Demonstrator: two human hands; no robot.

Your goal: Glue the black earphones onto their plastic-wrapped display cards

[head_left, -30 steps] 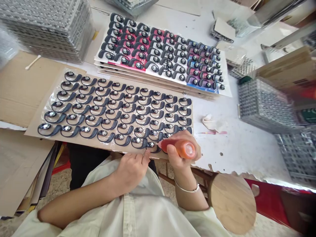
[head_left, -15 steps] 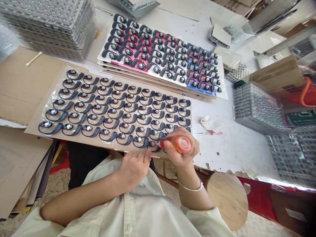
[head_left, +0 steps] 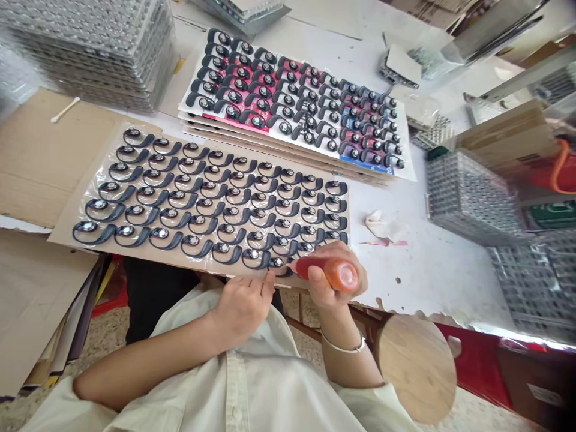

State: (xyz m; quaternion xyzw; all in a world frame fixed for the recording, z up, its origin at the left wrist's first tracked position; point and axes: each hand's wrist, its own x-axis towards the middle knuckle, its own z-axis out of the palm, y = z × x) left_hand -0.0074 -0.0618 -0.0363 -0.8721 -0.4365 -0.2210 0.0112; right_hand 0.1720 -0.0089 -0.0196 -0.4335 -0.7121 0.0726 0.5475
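Note:
A cardboard sheet (head_left: 67, 231) carries rows of small black curved pieces (head_left: 222, 252) with round silvery centres, under clear film. My right hand (head_left: 330, 294) is closed around a red-orange squeeze bottle (head_left: 315, 265), tilted with its narrow tip pointing left at a front-row piece (head_left: 276, 263). Whether the tip touches that piece I cannot tell. My left hand (head_left: 246, 307) rests at the sheet's front edge, fingers curled together, one fingertip beside the same piece. Its thumb is hidden, as is anything it may hold. The right hand covers some pieces behind it.
Behind lies a stack of printed cards (head_left: 292, 111) bearing similar pieces. Clear plastic trays (head_left: 103, 54) are piled at the far left, more trays (head_left: 468, 192) at the right. A cotton swab (head_left: 65, 110) and a crumpled white tissue (head_left: 377, 224) lie on the table. A round stool (head_left: 416, 366) stands below.
My right hand and the bottle have shifted slightly right and toward me, the bottle leaning lower. My left hand stays about where it was.

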